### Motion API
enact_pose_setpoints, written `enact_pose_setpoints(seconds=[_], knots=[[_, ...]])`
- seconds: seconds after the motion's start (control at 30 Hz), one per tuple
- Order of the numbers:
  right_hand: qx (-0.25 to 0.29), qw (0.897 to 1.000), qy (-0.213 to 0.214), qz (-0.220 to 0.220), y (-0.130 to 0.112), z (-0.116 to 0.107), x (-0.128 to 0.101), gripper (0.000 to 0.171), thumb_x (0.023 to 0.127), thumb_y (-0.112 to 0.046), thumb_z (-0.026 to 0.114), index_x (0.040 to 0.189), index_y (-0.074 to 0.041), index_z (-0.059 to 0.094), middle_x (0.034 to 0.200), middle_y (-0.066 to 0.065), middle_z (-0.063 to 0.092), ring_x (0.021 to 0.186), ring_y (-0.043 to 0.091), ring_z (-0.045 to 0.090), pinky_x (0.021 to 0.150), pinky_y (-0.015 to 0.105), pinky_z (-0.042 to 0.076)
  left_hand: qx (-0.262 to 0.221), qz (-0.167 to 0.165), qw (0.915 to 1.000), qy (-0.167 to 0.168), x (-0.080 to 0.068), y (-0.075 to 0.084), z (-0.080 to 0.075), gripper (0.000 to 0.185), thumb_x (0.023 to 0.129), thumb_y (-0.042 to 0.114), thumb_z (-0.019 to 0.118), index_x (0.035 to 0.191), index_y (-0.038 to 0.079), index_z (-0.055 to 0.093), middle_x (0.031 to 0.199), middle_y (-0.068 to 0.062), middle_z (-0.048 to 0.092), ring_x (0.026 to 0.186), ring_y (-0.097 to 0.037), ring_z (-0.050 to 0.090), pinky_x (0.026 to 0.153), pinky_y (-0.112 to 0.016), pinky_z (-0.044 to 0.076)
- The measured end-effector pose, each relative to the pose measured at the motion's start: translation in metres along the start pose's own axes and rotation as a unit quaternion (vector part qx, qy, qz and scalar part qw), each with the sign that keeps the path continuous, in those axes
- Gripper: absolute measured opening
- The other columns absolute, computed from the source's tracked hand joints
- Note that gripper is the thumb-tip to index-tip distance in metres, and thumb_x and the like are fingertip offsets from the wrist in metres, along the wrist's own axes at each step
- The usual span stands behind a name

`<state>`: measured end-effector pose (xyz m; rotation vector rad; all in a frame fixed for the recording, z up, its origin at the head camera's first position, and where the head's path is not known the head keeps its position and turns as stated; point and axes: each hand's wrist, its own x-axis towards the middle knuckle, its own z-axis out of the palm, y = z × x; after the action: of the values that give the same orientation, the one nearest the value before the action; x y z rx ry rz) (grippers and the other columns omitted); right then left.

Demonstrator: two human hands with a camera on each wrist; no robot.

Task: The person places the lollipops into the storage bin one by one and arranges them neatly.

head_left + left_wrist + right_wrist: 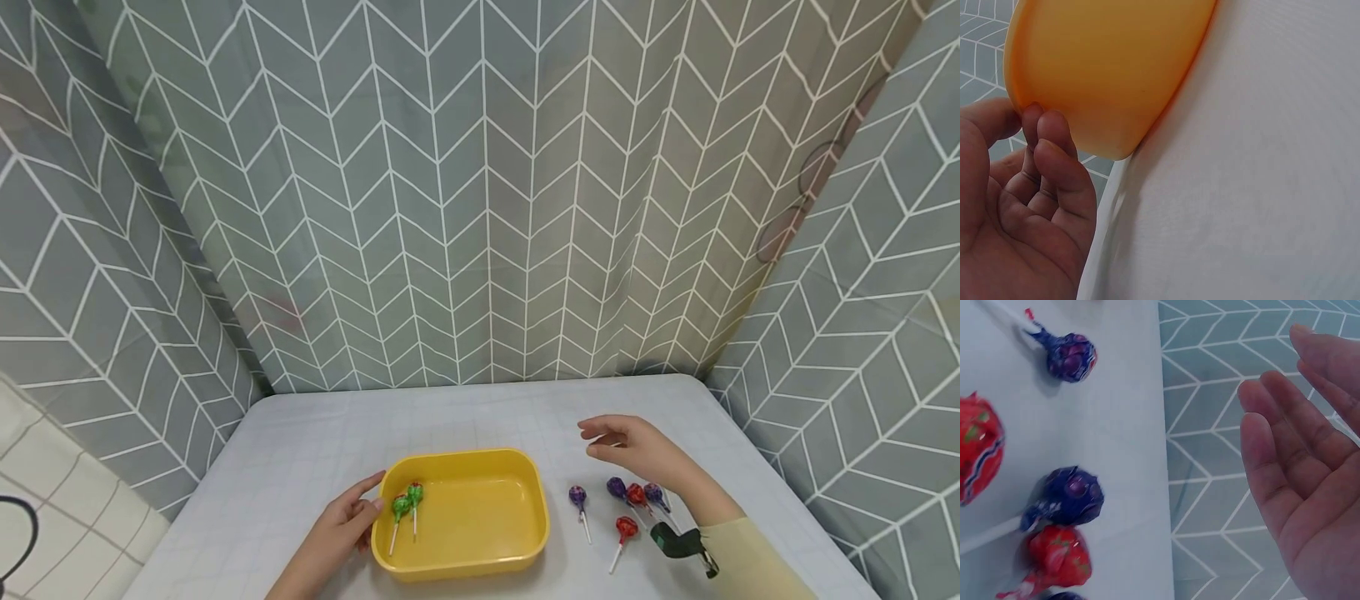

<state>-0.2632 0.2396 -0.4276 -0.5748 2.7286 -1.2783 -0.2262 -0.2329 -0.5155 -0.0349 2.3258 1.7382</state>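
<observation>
A yellow tray stands on the white table, and two green-wrapped lollipops lie inside it at its left end. My left hand holds the tray's left rim; in the left wrist view its fingers curl against the tray's outer wall. Above the table, to the right of the tray, my right hand hovers with loosely bent fingers and nothing in them. Just nearer than that hand lie several lollipops: a purple one nearest the tray, a red one in front, and a purple and red cluster.
A white cloth covers the table. Grey curtains with white chevron lines hang behind it and on both sides. A dark device is strapped at the right wrist, over the table near the lollipops.
</observation>
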Motion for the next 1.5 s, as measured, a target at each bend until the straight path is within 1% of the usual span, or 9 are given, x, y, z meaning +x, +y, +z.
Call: enact_pose_setpoints(seconds=[0.2, 0.3, 0.57, 0.67, 0.83, 0.93, 1.1, 1.27, 1.5], knots=[[-0.004, 1.0, 0.009, 0.016, 0.009, 0.002, -0.006, 0.039, 0.093, -0.03, 0.071, 0.128, -0.013, 0.065, 0.118, 0.01, 0.067, 0.103, 0.024, 0.065, 0.082, 0.034, 0.055, 0.008, 0.004, 0.9999, 0.006, -0.001, -0.001, 0.001, 0.067, 0.096, 0.044, 0.062, 0.15, 0.01, 0.041, 0.079, -0.01, 0.057, 0.066, -0.023, 0.053, 0.058, -0.031, 0.049], [0.005, 1.0, 0.007, 0.03, 0.013, 0.005, -0.008, 0.039, 0.092, -0.03, 0.072, 0.127, -0.014, 0.065, 0.119, 0.012, 0.066, 0.102, 0.024, 0.065, 0.082, 0.033, 0.055, 0.014, 0.001, 0.9998, 0.01, 0.0, -0.002, 0.001, 0.065, 0.098, 0.042, 0.061, 0.15, 0.011, 0.041, 0.078, -0.009, 0.057, 0.066, -0.023, 0.053, 0.058, -0.031, 0.049], [0.021, 0.999, -0.019, 0.041, 0.018, 0.018, -0.01, 0.043, 0.091, -0.034, 0.073, 0.126, -0.011, 0.066, 0.119, 0.012, 0.066, 0.103, 0.025, 0.064, 0.081, 0.034, 0.055, 0.018, -0.003, 0.9997, 0.015, 0.002, -0.004, 0.002, 0.064, 0.098, 0.042, 0.061, 0.15, 0.011, 0.041, 0.078, -0.009, 0.057, 0.065, -0.023, 0.054, 0.058, -0.03, 0.049], [0.023, 0.999, -0.028, 0.038, 0.021, 0.023, -0.01, 0.04, 0.092, -0.03, 0.072, 0.126, -0.009, 0.066, 0.119, 0.012, 0.066, 0.102, 0.025, 0.064, 0.08, 0.033, 0.055, 0.012, -0.004, 0.9998, 0.015, 0.002, -0.004, 0.002, 0.066, 0.096, 0.044, 0.062, 0.15, 0.011, 0.041, 0.078, -0.009, 0.058, 0.066, -0.023, 0.054, 0.059, -0.03, 0.049], [0.014, 0.999, -0.041, 0.028, 0.026, 0.029, -0.009, 0.035, 0.092, -0.022, 0.072, 0.124, -0.009, 0.067, 0.118, 0.01, 0.066, 0.102, 0.024, 0.064, 0.08, 0.031, 0.055, -0.008, -0.002, 1.0, 0.002, 0.0, -0.001, 0.001, 0.071, 0.095, 0.046, 0.063, 0.151, 0.011, 0.039, 0.079, -0.01, 0.057, 0.065, -0.023, 0.053, 0.057, -0.031, 0.048], [0.015, 0.998, -0.05, 0.026, 0.028, 0.033, -0.01, 0.036, 0.091, -0.023, 0.074, 0.123, -0.008, 0.068, 0.117, 0.009, 0.067, 0.1, 0.022, 0.065, 0.08, 0.031, 0.055, -0.017, 0.0, 0.9998, -0.006, -0.001, -0.001, 0.001, 0.072, 0.095, 0.046, 0.063, 0.152, 0.01, 0.038, 0.079, -0.01, 0.057, 0.065, -0.022, 0.052, 0.056, -0.031, 0.047], [0.014, 0.998, -0.064, 0.026, 0.029, 0.037, -0.01, 0.036, 0.089, -0.026, 0.075, 0.12, -0.008, 0.069, 0.114, 0.007, 0.068, 0.095, 0.019, 0.066, 0.077, 0.029, 0.055, -0.008, -0.004, 0.9999, -0.005, 0.0, -0.001, 0.0, 0.073, 0.094, 0.048, 0.064, 0.151, 0.01, 0.039, 0.08, -0.01, 0.058, 0.066, -0.023, 0.055, 0.059, -0.031, 0.05], [0.002, 0.997, -0.074, 0.031, 0.03, 0.041, -0.009, 0.034, 0.089, -0.027, 0.075, 0.119, -0.01, 0.07, 0.112, 0.004, 0.068, 0.094, 0.018, 0.065, 0.076, 0.029, 0.055, -0.006, -0.002, 1.0, -0.004, 0.0, -0.001, 0.0, 0.073, 0.094, 0.047, 0.063, 0.151, 0.009, 0.039, 0.08, -0.01, 0.058, 0.066, -0.023, 0.054, 0.059, -0.031, 0.05], [-0.023, 0.997, -0.076, 0.014, 0.031, 0.043, -0.008, 0.033, 0.089, -0.023, 0.075, 0.118, -0.009, 0.07, 0.11, 0.002, 0.069, 0.094, 0.018, 0.066, 0.074, 0.027, 0.054, 0.002, -0.01, 0.9999, -0.005, 0.001, 0.0, 0.001, 0.075, 0.093, 0.05, 0.064, 0.151, 0.01, 0.039, 0.08, -0.01, 0.058, 0.067, -0.023, 0.055, 0.06, -0.031, 0.05]])
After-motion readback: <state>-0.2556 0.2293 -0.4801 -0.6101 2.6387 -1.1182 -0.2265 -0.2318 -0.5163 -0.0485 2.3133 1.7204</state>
